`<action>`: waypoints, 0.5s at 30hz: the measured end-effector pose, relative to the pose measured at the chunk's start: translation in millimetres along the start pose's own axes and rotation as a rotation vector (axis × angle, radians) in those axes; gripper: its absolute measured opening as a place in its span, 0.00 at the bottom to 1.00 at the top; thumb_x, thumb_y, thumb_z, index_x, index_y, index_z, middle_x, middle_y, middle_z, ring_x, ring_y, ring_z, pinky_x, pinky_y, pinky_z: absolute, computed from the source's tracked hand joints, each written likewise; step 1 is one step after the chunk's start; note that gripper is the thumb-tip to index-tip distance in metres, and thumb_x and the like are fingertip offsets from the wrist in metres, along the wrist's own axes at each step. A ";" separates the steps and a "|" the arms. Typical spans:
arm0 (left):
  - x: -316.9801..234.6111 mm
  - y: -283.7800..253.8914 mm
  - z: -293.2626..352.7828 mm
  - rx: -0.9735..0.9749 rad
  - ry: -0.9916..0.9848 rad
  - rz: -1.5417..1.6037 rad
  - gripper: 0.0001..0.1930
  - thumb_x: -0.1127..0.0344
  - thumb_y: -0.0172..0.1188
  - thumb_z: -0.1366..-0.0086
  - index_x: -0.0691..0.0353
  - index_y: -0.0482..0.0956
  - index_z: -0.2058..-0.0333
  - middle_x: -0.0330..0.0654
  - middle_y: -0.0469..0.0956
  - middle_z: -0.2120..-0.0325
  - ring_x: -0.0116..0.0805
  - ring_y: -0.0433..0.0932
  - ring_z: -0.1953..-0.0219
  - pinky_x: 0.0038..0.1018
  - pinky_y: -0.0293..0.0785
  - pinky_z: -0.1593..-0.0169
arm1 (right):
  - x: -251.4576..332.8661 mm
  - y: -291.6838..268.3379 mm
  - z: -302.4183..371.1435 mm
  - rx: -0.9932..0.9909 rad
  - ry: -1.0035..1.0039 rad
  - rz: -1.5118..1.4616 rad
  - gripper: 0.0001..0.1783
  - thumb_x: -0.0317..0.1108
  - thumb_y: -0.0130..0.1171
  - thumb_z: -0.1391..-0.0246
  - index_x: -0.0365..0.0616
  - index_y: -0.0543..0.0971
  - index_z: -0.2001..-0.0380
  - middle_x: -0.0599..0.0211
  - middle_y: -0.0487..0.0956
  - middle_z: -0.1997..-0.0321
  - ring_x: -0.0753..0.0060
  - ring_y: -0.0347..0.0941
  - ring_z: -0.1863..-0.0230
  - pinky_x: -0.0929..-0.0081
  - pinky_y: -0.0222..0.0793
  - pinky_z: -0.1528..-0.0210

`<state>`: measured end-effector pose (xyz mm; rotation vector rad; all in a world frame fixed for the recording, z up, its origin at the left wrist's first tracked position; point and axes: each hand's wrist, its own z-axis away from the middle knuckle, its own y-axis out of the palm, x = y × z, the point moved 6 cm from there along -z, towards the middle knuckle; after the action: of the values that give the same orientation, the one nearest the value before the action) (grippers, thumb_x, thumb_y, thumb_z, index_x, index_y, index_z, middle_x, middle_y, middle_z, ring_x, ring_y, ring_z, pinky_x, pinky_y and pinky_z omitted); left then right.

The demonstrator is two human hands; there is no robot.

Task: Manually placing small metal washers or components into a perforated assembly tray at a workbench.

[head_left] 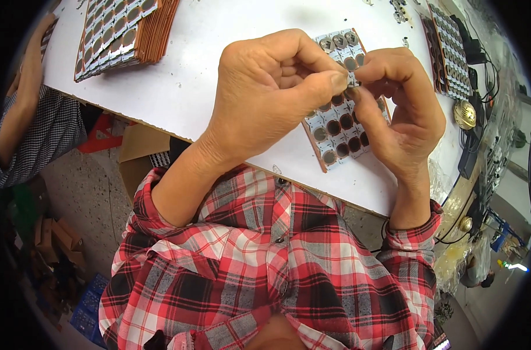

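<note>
Above a panel of small circuit boards point(336, 129), with rows of round dark discs on white, my two hands meet fingertip to fingertip. My left hand point(271, 93) is closed, thumb and forefinger pinched together. Opposite it, my right hand point(408, 111) is also closed in a pinch. Something small, pale and dark, shows between the fingertips, too little of it to name. The panel lies flat on the white table with brown strips along its sides; its middle is partly hidden by my hands. Metallic-looking round parts point(339, 41) sit in its far row.
A tall stack of similar panels point(117, 32) stands at the far left, another stack point(452, 55) at the far right. Beside the latter are a gold-coloured round object point(464, 114) and black cables point(488, 64). Another person's arm point(26, 99) rests at the left edge.
</note>
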<state>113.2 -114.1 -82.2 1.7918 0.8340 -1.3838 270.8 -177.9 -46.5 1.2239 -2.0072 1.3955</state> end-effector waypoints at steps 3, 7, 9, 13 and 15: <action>1.4 0.9 0.9 0.026 -0.041 0.057 0.07 0.81 0.66 0.37 0.73 0.83 0.60 0.44 0.85 0.66 0.26 0.84 0.64 0.20 0.83 0.60 | -1.8 -0.3 -0.9 0.003 0.014 -0.070 0.16 0.14 0.64 0.46 0.33 0.77 0.54 0.62 0.77 0.51 0.79 0.77 0.56 0.82 0.76 0.56; -6.5 4.4 2.4 -0.001 0.205 -0.192 0.09 0.82 0.67 0.39 0.73 0.83 0.59 0.43 0.85 0.65 0.26 0.84 0.65 0.19 0.83 0.60 | -9.0 0.5 1.4 0.011 0.135 -0.185 0.17 0.15 0.64 0.46 0.34 0.77 0.53 0.62 0.77 0.51 0.79 0.77 0.56 0.82 0.76 0.55; -11.3 5.5 2.8 0.002 0.308 -0.294 0.10 0.83 0.68 0.40 0.73 0.82 0.58 0.44 0.85 0.64 0.26 0.84 0.65 0.19 0.83 0.60 | -9.8 1.1 1.2 0.023 0.148 -0.162 0.17 0.16 0.66 0.47 0.35 0.77 0.53 0.62 0.77 0.51 0.78 0.77 0.56 0.81 0.76 0.54; -19.9 7.7 7.5 -0.057 0.464 -0.424 0.14 0.84 0.69 0.41 0.73 0.81 0.56 0.45 0.85 0.63 0.26 0.85 0.64 0.20 0.83 0.58 | -6.7 5.3 -2.9 0.013 0.150 -0.283 0.16 0.17 0.66 0.46 0.35 0.77 0.54 0.62 0.77 0.52 0.77 0.78 0.56 0.80 0.75 0.52; -18.8 8.4 7.1 -0.082 0.459 -0.385 0.14 0.84 0.69 0.42 0.73 0.81 0.56 0.44 0.85 0.63 0.26 0.85 0.64 0.20 0.83 0.57 | -15.0 5.8 -0.6 -0.158 0.359 -0.632 0.15 0.17 0.66 0.45 0.32 0.77 0.55 0.64 0.81 0.59 0.77 0.79 0.61 0.79 0.79 0.56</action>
<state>112.5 -125.9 -63.9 1.9859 1.5205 -1.1484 273.9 -170.3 -60.3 1.2727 -1.2982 1.0260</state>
